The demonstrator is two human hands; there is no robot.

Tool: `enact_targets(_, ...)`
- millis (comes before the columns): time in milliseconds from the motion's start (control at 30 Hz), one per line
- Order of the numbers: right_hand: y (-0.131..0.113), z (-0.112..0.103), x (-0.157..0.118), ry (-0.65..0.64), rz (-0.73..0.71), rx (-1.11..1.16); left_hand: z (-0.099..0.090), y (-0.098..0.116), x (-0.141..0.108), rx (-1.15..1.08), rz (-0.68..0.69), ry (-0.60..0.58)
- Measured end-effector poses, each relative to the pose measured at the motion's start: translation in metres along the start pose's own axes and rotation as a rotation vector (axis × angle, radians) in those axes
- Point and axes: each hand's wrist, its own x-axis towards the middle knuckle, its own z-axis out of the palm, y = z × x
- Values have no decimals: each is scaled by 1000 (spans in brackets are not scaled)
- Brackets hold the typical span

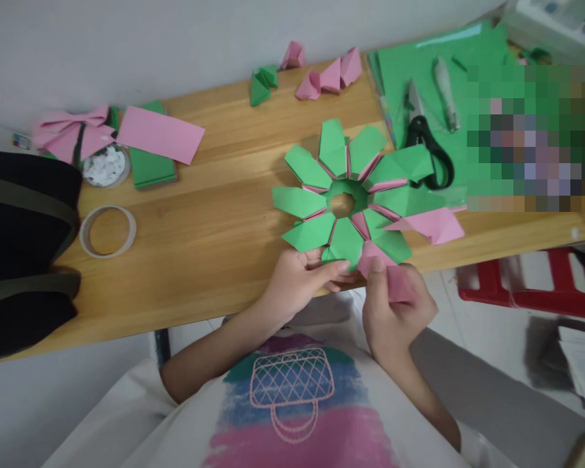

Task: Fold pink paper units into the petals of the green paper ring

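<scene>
A ring-shaped paper flower (342, 154) with green petals and pink folds between them lies at the table's front edge. My left hand (308, 272) is closed on its lowest green petal, thumb on top and fingers beneath. In my right hand (396, 309), a folded pink paper piece (400, 281) is pinched between thumb and fingers. Its upper end meets the flower beside that petal; how far it is tucked in, I cannot tell. Another pink folded piece (436, 225) sticks out at the flower's right side.
Loose pink pieces (330, 77) and a green piece (263, 84) lie at the back. Black-handled scissors (426, 146) and a cutter (445, 91) rest on green sheets (394, 71). Leftward are a tape roll (84, 232), pink paper (160, 133) and a black bag (24, 214).
</scene>
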Motion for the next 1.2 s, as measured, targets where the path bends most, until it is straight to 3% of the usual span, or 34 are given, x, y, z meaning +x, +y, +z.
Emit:
enact_targets(300,0,4,1,-53,102,86,-2,-1,0,-13,-4,-21)
enact_targets(800,0,5,-1,47,-129,-133,4,0,-3,3,21,54)
enact_targets(1200,1,6,1,50,-216,-209,3,-3,-1,-81,18,-1)
